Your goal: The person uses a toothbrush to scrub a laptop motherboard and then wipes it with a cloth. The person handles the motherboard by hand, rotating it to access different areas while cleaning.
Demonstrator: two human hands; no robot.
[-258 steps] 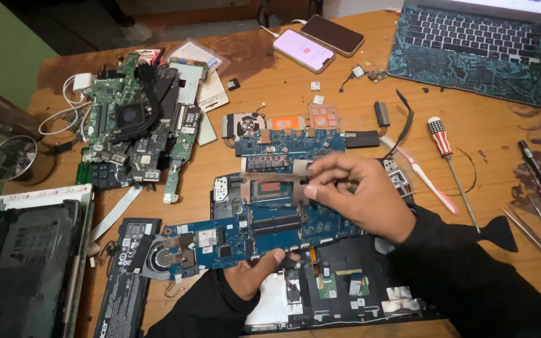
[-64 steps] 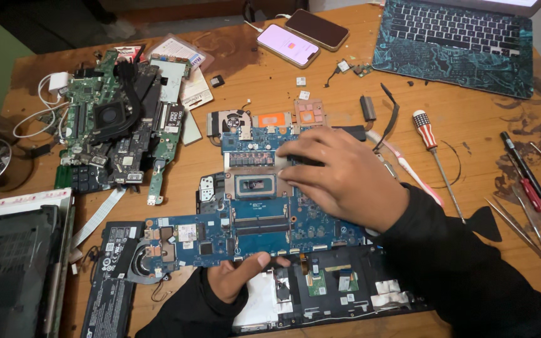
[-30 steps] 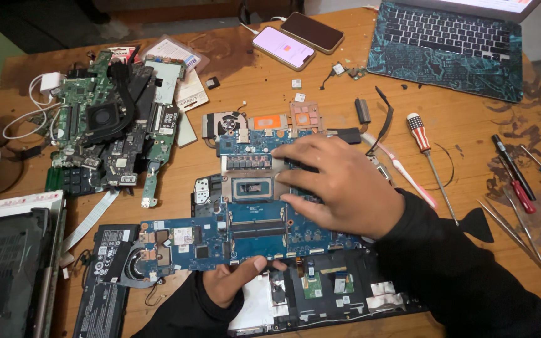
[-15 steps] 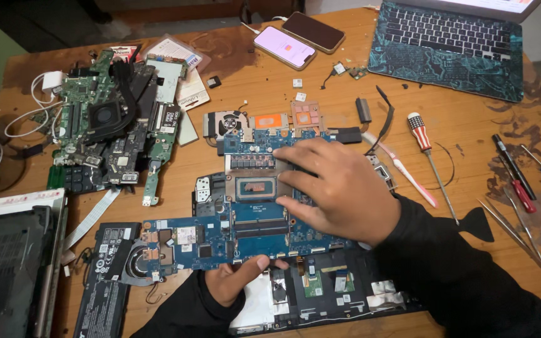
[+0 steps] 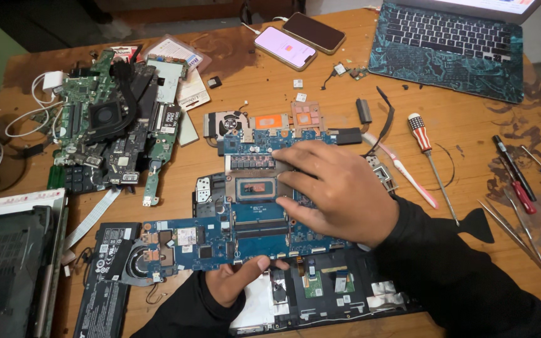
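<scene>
1. Blue circuit board [image 5: 252, 216] lay at the middle of the wooden table [image 5: 471, 138], partly over a black laptop base [image 5: 333, 294] at the near edge.
2. Right hand [image 5: 339, 191] rested flat on the board's right half, fingers spread wide and pointing left, fingertips just beside the silver processor chip [image 5: 256, 188]; it pressed rather than gripped.
3. Left hand [image 5: 236, 281] sat at the board's near edge, thumb over the edge; fingers hidden beneath, so their grip could not be told.
4. Step judged in hand: steadying or seating the board over the base. A next move would call for even pressure and clearance of the cooling fan [image 5: 139, 263] at the board's left end.
5. Also present: green boards [image 5: 104, 125] far left, two phones [image 5: 298, 40] far, laptop [image 5: 449, 44] far right, striped-handled screwdriver [image 5: 430, 159] and tweezers [image 5: 515, 235] right, flat battery [image 5: 101, 281] near left.
</scene>
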